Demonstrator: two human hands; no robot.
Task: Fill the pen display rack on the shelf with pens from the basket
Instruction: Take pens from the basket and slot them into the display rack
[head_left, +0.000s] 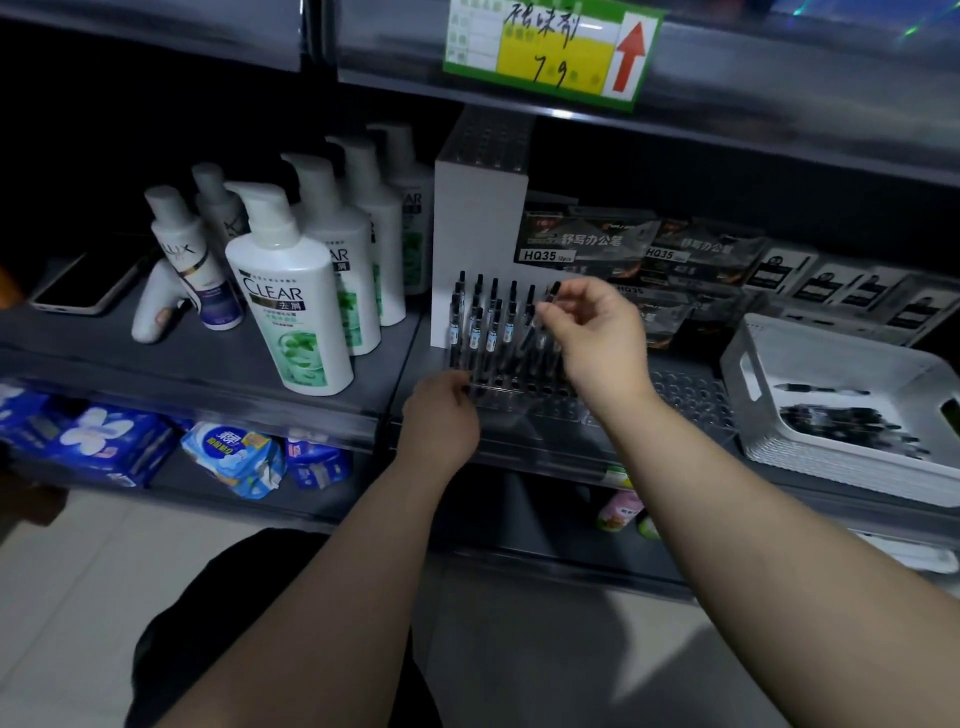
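A clear pen display rack (680, 395) with rows of holes sits on the shelf, its left part holding several upright black pens (475, 322). My right hand (597, 332) pinches the upper end of one black pen (551, 292) standing at the right side of that group. My left hand (441, 415) grips the rack's front left corner with curled fingers. At the right stands the white basket (748, 364), with several black pens (852, 423) lying inside.
White shampoo bottles (291, 301) stand left of the rack, with a phone (83, 286) further left. A white box (480, 218) rises behind the pens, and boxed pen packs (587, 241) line the back. A shelf with a price tag (550, 47) hangs overhead.
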